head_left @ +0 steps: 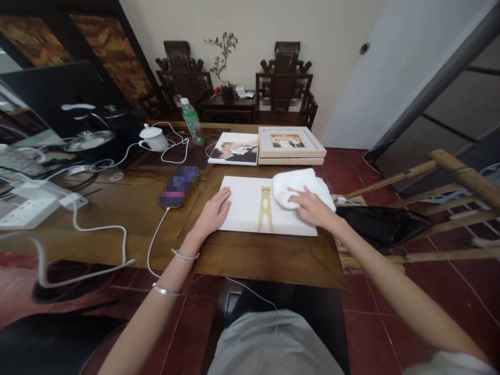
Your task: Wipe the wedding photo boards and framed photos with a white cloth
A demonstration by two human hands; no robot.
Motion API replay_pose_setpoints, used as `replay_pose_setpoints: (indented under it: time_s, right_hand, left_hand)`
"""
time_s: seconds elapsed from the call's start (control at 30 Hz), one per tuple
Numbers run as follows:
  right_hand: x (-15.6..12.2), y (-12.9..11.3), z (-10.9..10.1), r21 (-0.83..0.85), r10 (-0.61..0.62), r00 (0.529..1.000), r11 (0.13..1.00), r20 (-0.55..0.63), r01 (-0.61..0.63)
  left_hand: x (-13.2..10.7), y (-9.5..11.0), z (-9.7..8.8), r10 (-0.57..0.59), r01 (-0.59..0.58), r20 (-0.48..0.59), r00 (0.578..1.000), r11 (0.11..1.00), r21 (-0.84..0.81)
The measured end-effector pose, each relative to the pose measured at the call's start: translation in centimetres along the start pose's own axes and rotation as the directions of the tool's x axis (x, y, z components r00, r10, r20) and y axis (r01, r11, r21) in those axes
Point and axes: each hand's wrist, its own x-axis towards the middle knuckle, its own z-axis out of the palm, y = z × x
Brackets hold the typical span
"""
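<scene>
A white flat board [250, 216] with a tan cat-shaped figure lies on the wooden table [253, 255] in front of me. My left hand [213, 212] rests flat on its left edge, fingers stretched out. My right hand [312, 205] presses on a white cloth [297, 183] bunched on the board's right part, fingers curled onto the cloth.
Behind the board lie a photo print [234, 148] and stacked picture frames [291, 145]. A phone [179, 186] on a white cable, a green bottle [192, 121], a white teapot [153, 138] and a power strip [27, 208] sit to the left. A black bag [375, 224] and wooden chair [449, 208] stand right.
</scene>
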Motion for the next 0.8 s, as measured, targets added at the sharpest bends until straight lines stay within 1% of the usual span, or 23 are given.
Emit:
replay_pose_setpoints:
  time_s: [0.07,0.13,0.2,0.27,0.37,0.47,0.63,0.73,0.8]
  right_hand:
    - [2.1,1.7,0.0,-0.025,0.021,0.999,0.999,-0.030,-0.022]
    - [3.6,2.8,-0.1,-0.046,0.044,0.998,0.998,-0.041,-0.046]
    - [4.2,3.4,0.0,-0.056,0.053,0.998,0.997,-0.039,-0.055]
    - [3.8,3.2,0.2,-0.063,0.040,0.999,0.997,-0.033,-0.042]
    - [1.6,1.6,0.8,-0.075,0.023,0.999,0.997,-0.024,-0.024]
    - [-1.8,-1.2,1.1,-0.057,0.005,1.000,0.998,-0.011,-0.006]
    - [-7.6,-6.1,0.3,0.022,-0.099,0.993,0.995,0.063,0.097]
    - [-9.3,-7.6,-0.4,0.062,-0.121,0.986,0.991,0.118,0.115]
    - [-9.3,-7.6,-0.8,0.077,-0.125,0.981,0.990,0.146,0.115]
  left_hand:
    - [0.0,0.0,0.0,-0.001,0.001,-0.003,1.000,1.000,-0.001]
    - [0.0,0.0,0.0,0.000,0.000,-0.004,1.000,1.000,-0.002]
    - [0.0,0.0,0.0,0.004,-0.004,-0.004,1.000,1.000,-0.004]
    - [0.0,0.0,0.0,0.005,-0.005,-0.003,1.000,1.000,-0.006]
    - [0.0,0.1,0.0,-0.001,0.001,-0.001,1.000,1.000,-0.004]
    - [0.0,0.1,0.1,-0.002,0.002,0.000,1.000,1.000,-0.002]
    - [0.0,0.2,0.1,0.001,-0.001,-0.009,1.000,1.000,0.004]
    - [0.0,0.2,0.1,0.004,-0.004,-0.005,1.000,1.000,0.012]
    - [0.0,0.2,0.1,0.007,-0.007,-0.005,1.000,1.000,0.016]
